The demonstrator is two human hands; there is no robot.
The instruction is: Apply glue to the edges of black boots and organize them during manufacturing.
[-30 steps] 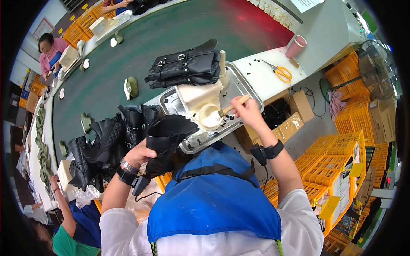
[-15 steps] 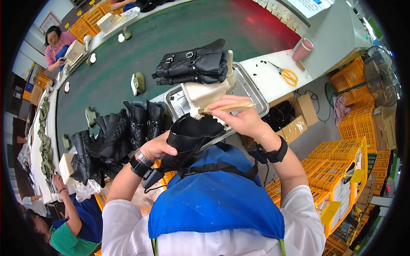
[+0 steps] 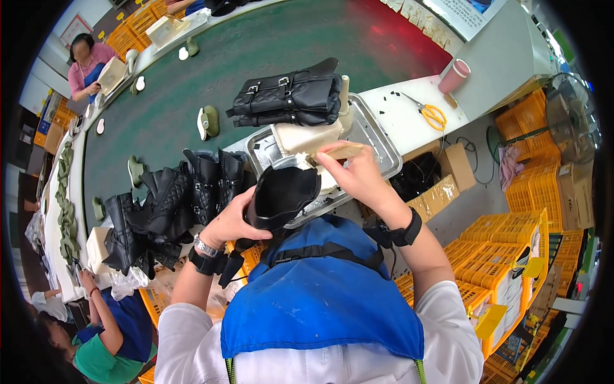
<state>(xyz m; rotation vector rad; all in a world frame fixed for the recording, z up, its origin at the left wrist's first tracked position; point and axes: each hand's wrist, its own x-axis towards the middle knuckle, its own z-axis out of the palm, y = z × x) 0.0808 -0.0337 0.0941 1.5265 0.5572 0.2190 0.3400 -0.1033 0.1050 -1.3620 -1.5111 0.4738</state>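
Note:
My left hand (image 3: pixel 228 222) is closed on a black boot upper (image 3: pixel 284 197), its thumb on the near side. The upper's round opening faces me and shows a dark lining. In my right hand (image 3: pixel 358 171) is a brush with a pale wooden handle (image 3: pixel 345 152). Its white-tipped bristles are at the far rim of the opening; whether they touch it I cannot tell. Just beyond, a cream-coloured container (image 3: pixel 306 136) sits in a metal tray (image 3: pixel 391 152). Several quilted black boot uppers with buckles (image 3: pixel 286 99) lie stacked on top of it.
More black boot uppers (image 3: pixel 160 201) are heaped at left. Olive shoes (image 3: pixel 210 121) lie on the green conveyor belt (image 3: pixel 153 102). Orange-handled scissors (image 3: pixel 433 116) and a pink cup (image 3: pixel 455 76) are at right. Orange crates (image 3: pixel 492 249) stand beside me. Co-workers (image 3: pixel 89 61) sit along the far left.
My left hand has tilted the boot upper so its opening turns toward me. My right hand with the brush has shifted slightly, the bristles now at the far rim.

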